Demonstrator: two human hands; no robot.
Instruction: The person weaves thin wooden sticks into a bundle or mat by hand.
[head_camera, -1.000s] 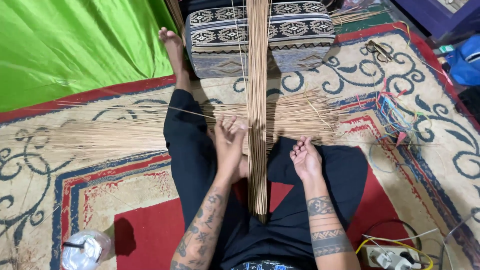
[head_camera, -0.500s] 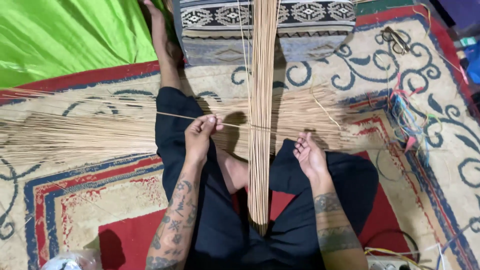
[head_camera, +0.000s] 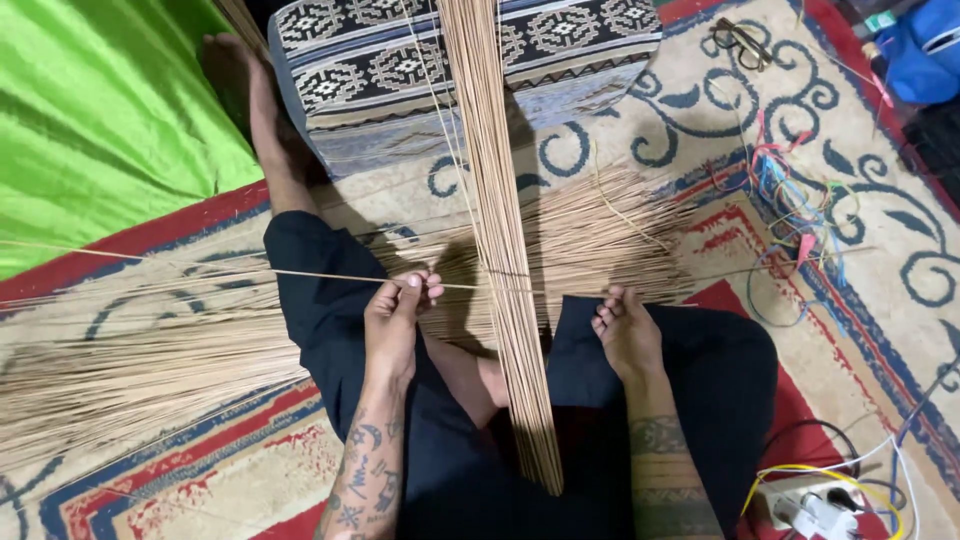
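Observation:
I sit on a patterned rug with dark trousers on. A long upright bundle of thin tan sticks (head_camera: 505, 250) runs from my lap up past a patterned cushion. My left hand (head_camera: 398, 318) pinches one single stick (head_camera: 250, 271) that stretches out to the left, level with the floor. My right hand (head_camera: 628, 330) rests on my right knee with fingers curled, touching the loose sticks (head_camera: 600, 240) spread behind it. Another fan of loose sticks (head_camera: 120, 370) lies to my left.
A patterned cushion (head_camera: 400, 70) stands ahead, with my bare foot (head_camera: 240, 90) beside it. Green cloth (head_camera: 90, 120) covers the far left. Coloured strings (head_camera: 800, 200) and glasses (head_camera: 740, 40) lie at the right. A power strip with cables (head_camera: 820, 505) sits at the lower right.
My left hand has moved left and up from the bundle, drawing one stick out sideways. The view has shifted down and closer. My right hand stays on the knee.

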